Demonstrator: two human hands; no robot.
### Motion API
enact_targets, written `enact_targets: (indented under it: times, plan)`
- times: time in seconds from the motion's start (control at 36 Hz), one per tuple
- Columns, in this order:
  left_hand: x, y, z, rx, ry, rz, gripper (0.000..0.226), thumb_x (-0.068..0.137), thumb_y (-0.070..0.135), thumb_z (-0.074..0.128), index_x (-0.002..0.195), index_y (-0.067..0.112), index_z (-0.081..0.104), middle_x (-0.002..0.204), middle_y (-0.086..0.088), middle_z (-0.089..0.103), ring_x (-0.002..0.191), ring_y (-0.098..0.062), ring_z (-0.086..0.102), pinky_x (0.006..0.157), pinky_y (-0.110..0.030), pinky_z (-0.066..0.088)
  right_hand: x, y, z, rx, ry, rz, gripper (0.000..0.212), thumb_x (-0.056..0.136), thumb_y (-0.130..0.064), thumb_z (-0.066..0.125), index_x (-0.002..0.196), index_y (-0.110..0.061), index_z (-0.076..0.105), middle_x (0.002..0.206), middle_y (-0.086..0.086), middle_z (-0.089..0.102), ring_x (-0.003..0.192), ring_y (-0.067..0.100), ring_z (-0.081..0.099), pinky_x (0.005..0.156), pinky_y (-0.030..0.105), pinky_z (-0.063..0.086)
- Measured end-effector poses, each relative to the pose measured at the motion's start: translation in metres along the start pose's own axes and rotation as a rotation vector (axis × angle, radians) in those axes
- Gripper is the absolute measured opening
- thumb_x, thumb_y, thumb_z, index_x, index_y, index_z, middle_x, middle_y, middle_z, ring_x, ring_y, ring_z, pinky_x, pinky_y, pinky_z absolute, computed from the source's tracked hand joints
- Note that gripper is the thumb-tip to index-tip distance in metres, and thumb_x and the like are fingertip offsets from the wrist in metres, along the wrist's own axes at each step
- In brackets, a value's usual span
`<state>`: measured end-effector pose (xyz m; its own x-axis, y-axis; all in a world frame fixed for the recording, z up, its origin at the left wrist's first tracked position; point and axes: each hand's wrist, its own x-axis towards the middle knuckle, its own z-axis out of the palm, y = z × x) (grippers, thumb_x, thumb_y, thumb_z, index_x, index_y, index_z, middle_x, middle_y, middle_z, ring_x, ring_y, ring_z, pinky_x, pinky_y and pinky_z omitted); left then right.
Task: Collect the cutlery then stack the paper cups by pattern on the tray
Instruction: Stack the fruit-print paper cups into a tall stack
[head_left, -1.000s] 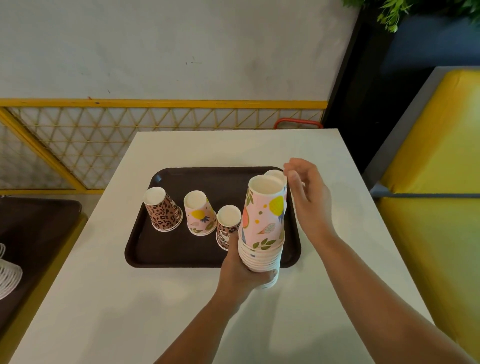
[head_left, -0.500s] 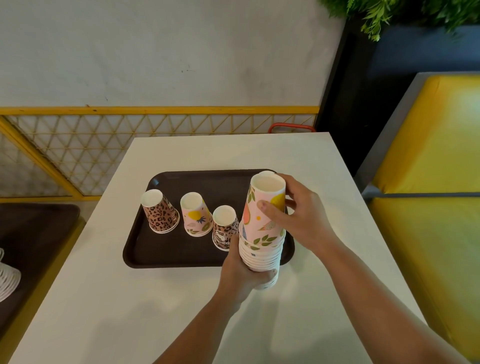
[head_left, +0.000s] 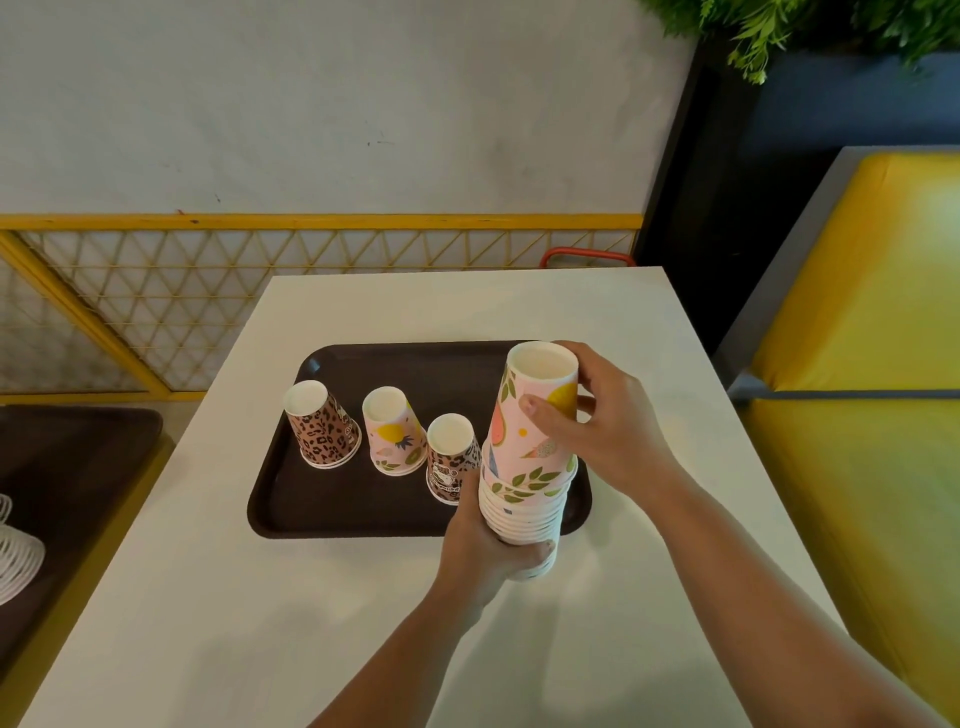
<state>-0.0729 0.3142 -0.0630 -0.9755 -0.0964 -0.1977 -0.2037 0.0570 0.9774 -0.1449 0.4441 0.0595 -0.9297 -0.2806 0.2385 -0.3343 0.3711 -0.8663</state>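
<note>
pink fruit-print cup stack (head_left: 530, 457) is being gripped at its base by the left hand (head_left: 488, 551) while the right hand (head_left: 597, 431) is clasping its top cup above the brown tray (head_left: 291, 499).

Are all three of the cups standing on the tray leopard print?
No, only the left cup and the right cup on the tray are leopard print; the middle cup is pink with fruit.

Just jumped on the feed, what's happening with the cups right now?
The person's left hand grips the bottom of a tall stack of inverted pink fruit-print paper cups, while the right hand holds its top cup. On the dark brown tray sit two leopard-print cup stacks and one loose fruit-print cup.
</note>
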Motion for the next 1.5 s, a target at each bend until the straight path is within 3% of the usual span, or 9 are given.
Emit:
enact_targets:
  times: [0.33,0.47,0.61,0.72,0.86,1.0,1.19,1.31,1.5]
  plan:
    - [0.0,-0.004,-0.006,0.003,0.015,0.012,0.085,0.044,0.025,0.086,0.117,0.043,0.048,0.114,0.013,0.067,0.106,-0.007,0.063,0.093,-0.04,0.053,0.017,-0.008,-0.009,0.155,0.141,-0.037,0.024,0.083,-0.022,0.063,0.103,-0.031,0.053,0.09,-0.019,0.062,0.083,-0.005,0.062,0.066,0.012,0.051]
    - [-0.001,-0.005,-0.008,-0.002,0.02,0.008,0.089,0.044,0.025,0.086,0.122,0.037,0.046,0.115,0.012,0.067,0.107,-0.008,0.063,0.094,-0.041,0.052,0.038,-0.013,-0.023,0.353,0.354,0.009,0.027,0.079,-0.04,0.064,0.102,-0.026,0.058,0.098,0.0,0.068,0.094,0.016,0.066,0.077,0.034,0.056]
    - [0.0,-0.003,-0.011,-0.025,0.011,0.008,0.097,0.046,0.023,0.086,0.131,0.031,0.042,0.119,0.009,0.065,0.11,-0.009,0.062,0.094,-0.038,0.053,0.063,-0.01,-0.027,0.365,0.53,-0.008,0.019,0.09,-0.025,0.057,0.108,-0.022,0.052,0.095,-0.012,0.063,0.091,0.004,0.065,0.07,0.019,0.054]
    - [0.0,0.0,-0.013,-0.042,0.0,0.022,0.093,0.048,0.021,0.085,0.129,0.033,0.042,0.118,0.011,0.066,0.11,-0.008,0.062,0.091,-0.03,0.053,0.075,0.007,-0.011,0.212,0.577,-0.008,0.033,0.087,-0.027,0.061,0.118,-0.019,0.05,0.099,-0.015,0.057,0.089,-0.002,0.06,0.066,0.011,0.051]
    - [-0.001,0.002,-0.014,-0.061,-0.003,0.028,0.093,0.048,0.02,0.086,0.129,0.034,0.042,0.12,0.008,0.066,0.111,-0.01,0.062,0.091,-0.031,0.053,0.079,0.037,0.011,0.048,0.527,0.004,0.049,0.082,-0.032,0.066,0.124,-0.014,0.05,0.115,-0.002,0.06,0.101,0.007,0.056,0.073,0.012,0.051]
    - [-0.002,0.002,-0.014,-0.066,0.007,0.023,0.094,0.045,0.023,0.085,0.128,0.034,0.043,0.119,0.006,0.066,0.11,-0.011,0.063,0.088,-0.029,0.054,0.071,0.059,0.026,-0.069,0.449,0.075,0.052,0.078,-0.034,0.07,0.123,-0.016,0.051,0.113,-0.003,0.059,0.098,0.007,0.053,0.083,0.03,0.053]
    - [-0.001,0.003,-0.012,-0.06,0.004,0.024,0.096,0.044,0.026,0.086,0.129,0.032,0.042,0.122,0.006,0.064,0.114,-0.012,0.061,0.094,-0.032,0.053,0.05,0.064,0.03,-0.18,0.336,0.18,0.067,0.081,-0.047,0.062,0.137,-0.019,0.038,0.136,-0.002,0.05,0.123,0.014,0.046,0.09,0.018,0.031]
    - [-0.001,0.007,-0.01,-0.051,0.002,0.031,0.094,0.044,0.03,0.084,0.128,0.032,0.043,0.122,0.008,0.063,0.112,-0.007,0.06,0.092,-0.025,0.052,0.026,0.045,0.024,0.006,0.384,0.023,0.052,0.088,-0.052,0.048,0.127,-0.017,0.048,0.124,-0.003,0.057,0.11,0.003,0.053,0.087,0.008,0.04]
    - [0.001,0.002,-0.007,-0.017,0.016,0.021,0.094,0.046,0.025,0.088,0.13,0.029,0.045,0.12,0.005,0.065,0.112,-0.013,0.062,0.096,-0.041,0.052,-0.009,0.024,0.023,-0.015,0.074,-0.035,0.06,0.071,-0.058,0.053,0.122,-0.027,0.048,0.117,-0.012,0.057,0.102,-0.003,0.056,0.08,0.011,0.049]
